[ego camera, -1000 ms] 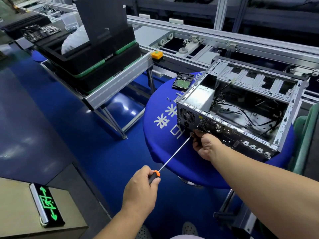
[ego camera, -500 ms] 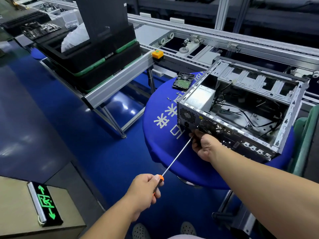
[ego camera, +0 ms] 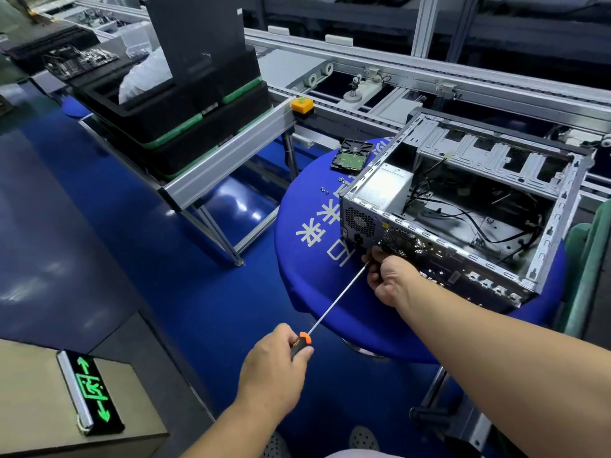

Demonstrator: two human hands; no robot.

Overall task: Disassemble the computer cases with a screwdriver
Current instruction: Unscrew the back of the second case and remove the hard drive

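Resting on the round blue bench [ego camera: 307, 259], at 2 o'clock from the person: one computer case [ego camera: 463, 206], side panel off, rear face turned toward the near edge.

Handling, as judged: sheet-steel shell, stiff, probably moderately heavy with the silver power supply [ego camera: 386, 190] at its near left corner. Stamped flanges along the open top look sharp; the loose black cables [ego camera: 463, 213] inside could snag. Best hold is likely on the folded top rail or the solid rear corner, not the perforated fan grille [ego camera: 401, 241].

Screwdriver [ego camera: 334, 302]: long thin steel shaft, black-and-orange handle, running from 6 o'clock up to the case's lower rear face. Light and rigid; the tip may slip off a screw head if held off-axis.

Left hand [ego camera: 274, 368]: curled around the handle. Right hand [ego camera: 390, 276]: fingers bunched around the shaft near the tip against the rear panel; the tip itself is hidden behind them.

Edges and room: the case's rear face sits near the bench rim at 6 o'clock, little margin there. Bare hard drive [ego camera: 352, 155] and small loose screws [ego camera: 334, 185] lie at 11 o'clock on the bench. Conveyor frame [ego camera: 231, 150] stands at 10 o'clock, open floor between. A green upright [ego camera: 585, 252] crowds 3 o'clock.
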